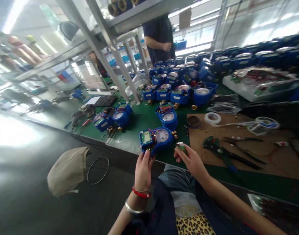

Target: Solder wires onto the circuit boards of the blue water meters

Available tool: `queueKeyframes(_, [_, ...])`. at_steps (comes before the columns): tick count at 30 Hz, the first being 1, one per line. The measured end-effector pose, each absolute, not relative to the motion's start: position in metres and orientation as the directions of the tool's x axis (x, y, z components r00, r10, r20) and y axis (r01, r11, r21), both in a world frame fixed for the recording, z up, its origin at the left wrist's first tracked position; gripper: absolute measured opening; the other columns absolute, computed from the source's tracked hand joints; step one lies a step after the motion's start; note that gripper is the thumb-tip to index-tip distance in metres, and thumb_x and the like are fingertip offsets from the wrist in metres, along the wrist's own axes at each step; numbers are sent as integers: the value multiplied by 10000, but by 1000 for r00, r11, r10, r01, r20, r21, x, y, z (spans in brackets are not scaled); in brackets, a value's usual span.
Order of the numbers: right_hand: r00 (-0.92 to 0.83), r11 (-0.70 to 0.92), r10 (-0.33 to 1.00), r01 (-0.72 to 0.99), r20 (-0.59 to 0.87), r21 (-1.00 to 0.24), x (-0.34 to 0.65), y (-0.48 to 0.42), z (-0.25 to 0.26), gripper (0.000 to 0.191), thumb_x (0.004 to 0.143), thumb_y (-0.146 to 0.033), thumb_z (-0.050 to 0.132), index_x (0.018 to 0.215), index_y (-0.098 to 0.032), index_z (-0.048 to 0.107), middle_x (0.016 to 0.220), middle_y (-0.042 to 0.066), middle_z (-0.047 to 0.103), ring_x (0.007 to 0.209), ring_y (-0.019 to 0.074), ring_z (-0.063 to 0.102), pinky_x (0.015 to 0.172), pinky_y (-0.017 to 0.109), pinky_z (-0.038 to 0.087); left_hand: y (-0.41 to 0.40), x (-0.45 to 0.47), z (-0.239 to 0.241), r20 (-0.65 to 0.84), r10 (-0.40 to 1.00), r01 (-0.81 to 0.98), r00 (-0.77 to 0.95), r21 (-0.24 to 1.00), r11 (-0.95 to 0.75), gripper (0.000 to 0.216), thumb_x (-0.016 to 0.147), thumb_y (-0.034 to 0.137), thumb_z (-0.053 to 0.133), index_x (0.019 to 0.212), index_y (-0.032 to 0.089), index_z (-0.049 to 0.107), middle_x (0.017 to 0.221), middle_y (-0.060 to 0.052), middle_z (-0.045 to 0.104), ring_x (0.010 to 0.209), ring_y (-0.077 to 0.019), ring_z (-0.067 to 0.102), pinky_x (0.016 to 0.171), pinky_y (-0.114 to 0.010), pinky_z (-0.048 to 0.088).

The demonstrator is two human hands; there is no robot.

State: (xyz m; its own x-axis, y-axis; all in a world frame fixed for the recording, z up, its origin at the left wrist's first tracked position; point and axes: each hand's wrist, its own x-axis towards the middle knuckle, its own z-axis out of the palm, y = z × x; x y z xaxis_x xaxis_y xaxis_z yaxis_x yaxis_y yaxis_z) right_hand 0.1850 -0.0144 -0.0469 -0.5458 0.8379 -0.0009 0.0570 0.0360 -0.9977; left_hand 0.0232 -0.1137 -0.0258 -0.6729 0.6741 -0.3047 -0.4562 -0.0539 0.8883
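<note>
My left hand (142,169) grips the near edge of a blue water meter (156,138) with a green circuit board and a round dial; it rests at the front edge of the green bench (142,120). My right hand (189,158) is closed on a small green and white part (181,147) just right of that meter. A second blue meter (167,116) lies right behind it.
Several more blue meters (178,94) crowd the bench behind, with two (112,119) at the left. A brown mat (237,143) holds pliers (217,148), a tape roll (212,117) and a solder spool (265,123). A person in dark clothes (160,36) stands beyond. A sack (67,169) lies on the floor.
</note>
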Motion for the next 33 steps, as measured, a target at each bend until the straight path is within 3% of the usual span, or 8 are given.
queueKeyframes(3, [-624,-136,780,-100,-44,-986,178,-18,-28,299,916,-497,526,883,-200,532,734,-16,515,592,86,466,590,224,403,-125,9,-25,-207,609,-242,-766,970,24,465,810,433,684,1191,187,584,1228,-105,608,1164,-228,573,1047,-415,432])
queueKeyframes(5, [-685,-287,719,-140,-117,-948,173,-21,-15,318,892,-514,562,902,-197,539,704,-34,448,557,65,384,511,194,328,-130,-2,-19,-2,548,56,-836,994,90,524,821,431,673,1279,221,528,1302,-109,546,1215,-235,532,1057,-410,414])
queueKeyframes(8, [-738,-500,624,-125,-257,-857,163,-24,1,399,862,-565,578,873,-166,566,673,-34,427,539,46,337,474,170,265,-128,-17,3,398,551,563,-733,811,163,440,839,380,661,1241,228,565,1322,-111,505,1260,-248,475,1088,-433,367])
queueKeyframes(11, [-772,-662,531,-120,-350,-740,150,-25,12,501,857,-640,516,808,-144,570,621,-32,424,491,34,311,457,159,263,-113,-26,26,542,642,784,-542,601,155,242,861,331,638,1079,228,653,1267,-92,541,1231,-246,485,1083,-448,355])
queueKeyframes(17, [-847,-813,353,-67,-398,-578,124,-21,23,578,837,-686,485,616,-152,463,507,-56,336,404,27,243,376,150,175,-85,-25,32,532,732,820,-426,569,63,67,850,261,650,882,217,689,1269,-76,551,1259,-249,460,1071,-451,376])
queueKeyframes(24, [-866,-883,243,-11,-437,-469,107,-16,22,541,906,-575,374,549,-169,404,451,-71,262,366,31,166,332,143,134,-92,-26,22,523,722,764,-453,645,13,59,857,234,638,849,225,695,1249,-63,574,1245,-241,483,1062,-451,393])
queueKeyframes(33, [-833,-935,217,-27,-510,-354,101,-12,16,408,883,-439,352,558,-190,354,450,-81,227,366,40,117,316,143,134,-96,-28,12,515,722,725,-462,688,-27,68,866,231,624,856,219,690,1263,-69,571,1259,-248,488,1070,-468,399])
